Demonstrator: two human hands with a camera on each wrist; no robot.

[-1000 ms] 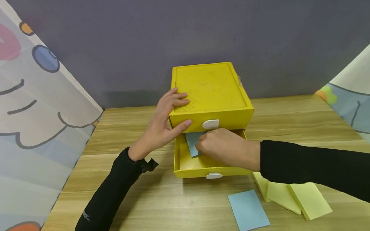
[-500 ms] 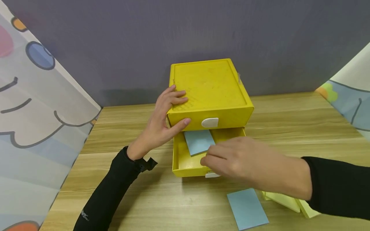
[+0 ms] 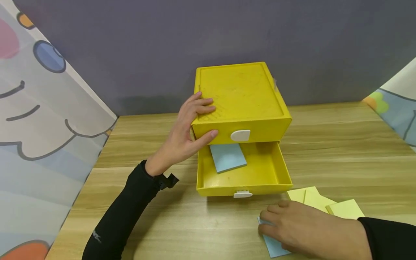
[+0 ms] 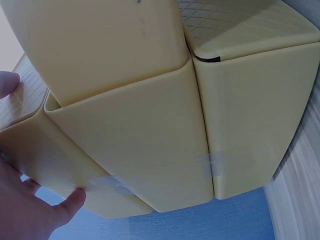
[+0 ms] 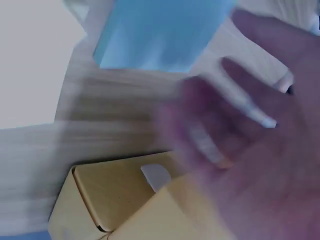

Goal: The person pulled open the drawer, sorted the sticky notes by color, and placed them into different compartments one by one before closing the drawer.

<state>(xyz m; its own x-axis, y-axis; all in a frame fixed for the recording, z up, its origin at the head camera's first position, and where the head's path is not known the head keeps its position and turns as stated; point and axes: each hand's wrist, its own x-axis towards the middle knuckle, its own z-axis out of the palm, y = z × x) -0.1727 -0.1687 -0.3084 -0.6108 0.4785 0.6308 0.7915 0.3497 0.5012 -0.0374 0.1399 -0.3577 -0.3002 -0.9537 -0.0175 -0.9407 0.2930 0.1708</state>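
Note:
My left hand rests on the front left corner of a yellow drawer box, fingers spread over its top and thumb against the upper front. The lower drawer is pulled out, with a light blue sticky note pad lying in it at the back left. Over a second blue sticky note pad on the table is my right hand, covering part of it in the head view. In the right wrist view the hand's blurred fingers are loosely bent and apart from that blue pad.
Several pale yellow sticky note pads overlap on the wooden table, right of the drawer and just beyond my right hand. A grey panel stands behind the box. A patterned curtain hangs at the left.
My right hand has come out of the drawer and moved down and right to the blue pad on the table. The pad in the drawer is now uncovered. The left hand stays on the box.

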